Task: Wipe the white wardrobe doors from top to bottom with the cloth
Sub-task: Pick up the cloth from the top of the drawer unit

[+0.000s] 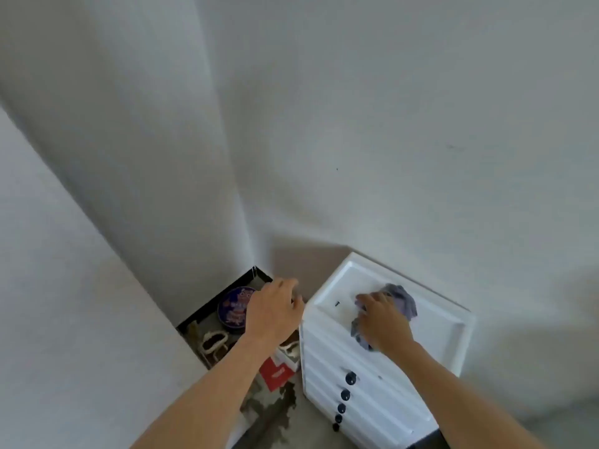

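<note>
Pressing a crumpled grey-purple cloth point(400, 301) onto the top of a white drawer unit point(431, 322), the right hand point(384, 322) grips it with curled fingers. Left of the unit, the left hand point(275, 311) hovers, fingers loosely curled, holding nothing, above a round blue tin point(234, 306).

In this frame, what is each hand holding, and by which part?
The right hand presses a bunched grey cloth by its middle onto the white drawer unit's top. The left hand holds nothing.
</note>
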Tool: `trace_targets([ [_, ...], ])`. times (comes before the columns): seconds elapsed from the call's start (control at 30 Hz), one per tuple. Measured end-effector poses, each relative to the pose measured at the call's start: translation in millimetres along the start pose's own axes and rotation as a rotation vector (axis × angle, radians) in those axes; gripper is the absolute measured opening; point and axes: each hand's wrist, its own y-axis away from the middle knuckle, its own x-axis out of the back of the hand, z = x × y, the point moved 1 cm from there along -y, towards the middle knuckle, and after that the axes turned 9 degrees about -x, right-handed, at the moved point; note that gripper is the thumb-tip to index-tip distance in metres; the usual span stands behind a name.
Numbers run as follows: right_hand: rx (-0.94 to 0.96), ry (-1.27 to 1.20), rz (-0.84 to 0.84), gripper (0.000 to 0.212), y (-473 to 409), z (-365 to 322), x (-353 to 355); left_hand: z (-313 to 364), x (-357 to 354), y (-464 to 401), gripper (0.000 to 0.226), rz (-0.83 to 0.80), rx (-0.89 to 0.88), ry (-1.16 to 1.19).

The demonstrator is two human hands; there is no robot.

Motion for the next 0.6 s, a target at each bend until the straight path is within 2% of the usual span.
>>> trace_targets([
  [0.17, -0.054, 0.153, -0.202, 0.062, -21.5, 52.9, -98.2, -20.5, -80.5, 5.6, 0.036, -0.114, 0.109, 0.104],
  [0.27, -0.024, 0.229, -0.128, 0.049, -29.2, 66.9, -126.1, -27.4, -105.1, 4.8, 0.038, -0.127, 0.126, 0.130],
  [0.37, -0.079, 0.043, -0.023, 0.028, -35.0, 62.1, -118.9, -28.4, -107.9, 2.8, 0.040, -0.154, 0.141, 0.182],
  [0.5, -0.042, -0.152, 0.131, 0.023, -41.5, 41.6, -76.5, -19.2, -84.7, -5.1, 0.039, -0.179, 0.155, 0.274],
  [0.6, 0.008, -0.250, 0.205, 0.020, -38.6, 11.6, -19.6, -6.3, -48.4, -14.6, 0.042, -0.175, 0.172, 0.388],
])
